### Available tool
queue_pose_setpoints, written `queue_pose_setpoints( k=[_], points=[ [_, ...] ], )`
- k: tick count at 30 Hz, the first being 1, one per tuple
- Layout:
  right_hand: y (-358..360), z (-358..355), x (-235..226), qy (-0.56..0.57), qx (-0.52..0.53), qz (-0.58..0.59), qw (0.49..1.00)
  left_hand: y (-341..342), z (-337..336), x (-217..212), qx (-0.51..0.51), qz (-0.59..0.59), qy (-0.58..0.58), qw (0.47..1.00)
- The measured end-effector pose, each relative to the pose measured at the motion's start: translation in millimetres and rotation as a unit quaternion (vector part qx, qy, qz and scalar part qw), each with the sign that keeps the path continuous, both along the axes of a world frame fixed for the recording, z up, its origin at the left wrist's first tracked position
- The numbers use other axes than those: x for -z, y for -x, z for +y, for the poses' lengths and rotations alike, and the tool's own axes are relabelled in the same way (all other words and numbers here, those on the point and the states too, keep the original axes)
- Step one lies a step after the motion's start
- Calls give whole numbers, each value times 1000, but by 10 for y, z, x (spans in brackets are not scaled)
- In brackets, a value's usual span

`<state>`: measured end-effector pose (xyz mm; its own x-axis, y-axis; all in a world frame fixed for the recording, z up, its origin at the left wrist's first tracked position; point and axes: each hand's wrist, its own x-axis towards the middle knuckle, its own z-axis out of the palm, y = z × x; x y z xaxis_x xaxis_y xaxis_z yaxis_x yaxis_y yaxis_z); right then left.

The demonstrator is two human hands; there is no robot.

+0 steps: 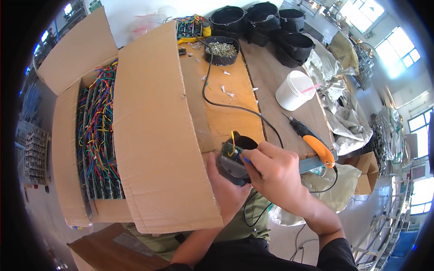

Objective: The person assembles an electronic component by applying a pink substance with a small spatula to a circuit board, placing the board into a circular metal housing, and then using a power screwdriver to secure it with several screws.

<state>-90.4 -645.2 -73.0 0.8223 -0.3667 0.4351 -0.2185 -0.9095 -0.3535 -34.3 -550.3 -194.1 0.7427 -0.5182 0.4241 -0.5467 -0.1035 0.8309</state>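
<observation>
Low in front of me, at the bench's near edge, my left hand [226, 187] is closed around a round black plastic housing [228, 169] from below and its left side. A small green circuit board [231, 150] sits at the housing's mouth, tilted, with a yellow wire [233, 141] looping up from it. Thumb and forefinger of my right hand [275, 170] pinch at the board's right edge, where a bit of blue shows. The fingers hide part of the board and the housing's inside.
An open cardboard box [162, 122] full of wired circuit boards [97, 135] stands left. On the bench are an orange-black electric screwdriver [314, 143], a white bucket [289, 92], a black bowl of small metal parts [221, 50], more black housings [264, 20] and a dark cord [230, 106].
</observation>
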Motion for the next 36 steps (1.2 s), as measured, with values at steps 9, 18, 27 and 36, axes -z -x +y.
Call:
queue_pose_setpoints(
  k=[9, 18, 27, 36],
  points=[
    [32, -74, 240, -11, -18, 19, 1000, -1, -39, 81, -13, -9, 26, 1000],
    [55, 6, 303, 27, -50, 55, 997, 40, -45, 152, -64, -24, -10, 998],
    [87, 25, 211, -36, -59, 88, 994, 56, -28, 222, -83, 2, -26, 996],
    [124, -294, -153, -118, -17, 49, 992, 70, 26, 208, -48, -19, -75, 996]
  ],
)
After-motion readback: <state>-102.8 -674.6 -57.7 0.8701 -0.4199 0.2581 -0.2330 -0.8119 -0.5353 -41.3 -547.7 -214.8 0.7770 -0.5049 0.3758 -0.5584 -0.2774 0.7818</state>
